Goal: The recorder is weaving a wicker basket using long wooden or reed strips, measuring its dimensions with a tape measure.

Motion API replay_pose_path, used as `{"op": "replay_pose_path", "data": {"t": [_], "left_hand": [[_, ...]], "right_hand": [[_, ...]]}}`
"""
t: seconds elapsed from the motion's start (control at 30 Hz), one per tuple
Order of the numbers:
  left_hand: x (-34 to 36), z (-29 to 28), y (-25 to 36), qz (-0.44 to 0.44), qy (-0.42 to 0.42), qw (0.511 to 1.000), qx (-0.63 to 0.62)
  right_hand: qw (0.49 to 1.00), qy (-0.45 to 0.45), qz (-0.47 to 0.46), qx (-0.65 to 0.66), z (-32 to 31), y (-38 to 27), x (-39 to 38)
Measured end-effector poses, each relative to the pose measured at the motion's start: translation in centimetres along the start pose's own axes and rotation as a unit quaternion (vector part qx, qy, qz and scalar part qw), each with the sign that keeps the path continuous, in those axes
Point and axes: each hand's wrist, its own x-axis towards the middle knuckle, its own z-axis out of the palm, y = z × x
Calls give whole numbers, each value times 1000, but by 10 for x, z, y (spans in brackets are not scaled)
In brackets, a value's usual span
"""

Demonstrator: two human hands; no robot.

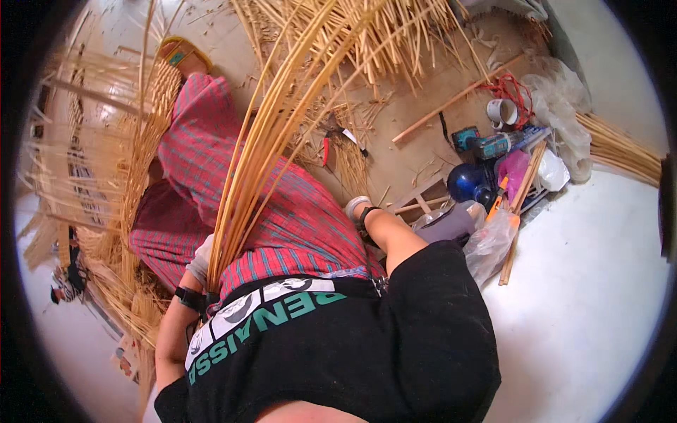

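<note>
Beside my left hip, my left hand (202,261) in a pale glove closes around the lower end of a bundle of long cane strips (247,169). The strips rise across my lap and fan out toward the far side. A glove also covers my right hand (357,208), down by my right thigh; its fingers are mostly hidden, so I cannot tell whether it holds anything. Nearest to it on the floor lie thin cane offcuts (350,166) and red-handled pliers (326,149). To my left stands a woven cane piece (151,116) with loose upright strips.
A large pile of cane sticks (395,35) spreads at the far side. To the right, a crate (423,201) holds a blue spray bottle (465,182) and other items, with cordless drills (493,144) and a white mug (501,113) close by. A wooden stick (451,102) lies beyond.
</note>
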Motion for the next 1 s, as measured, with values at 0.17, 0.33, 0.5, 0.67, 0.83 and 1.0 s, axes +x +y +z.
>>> {"op": "replay_pose_path", "data": {"t": [0.17,0.33,0.5,0.67,0.83,1.0], "left_hand": [[-3,41,13,78,52,816,571],[-19,63,39,135,102,813,557],[-61,0,111,455,549,374,593],[-77,-56,146,182,583,456,647],[-116,-90,206,347,641,337,596],[-179,-105,280,456,615,221,604]], "right_hand": [[994,64,59,59,-38,6,-37],[958,198,-4,205,-90,10,-78],[900,309,-83,295,-190,3,-140],[940,275,36,198,-279,-62,-251],[942,215,-72,247,-314,-178,-332],[955,200,-172,134,-288,-243,-280]]}}
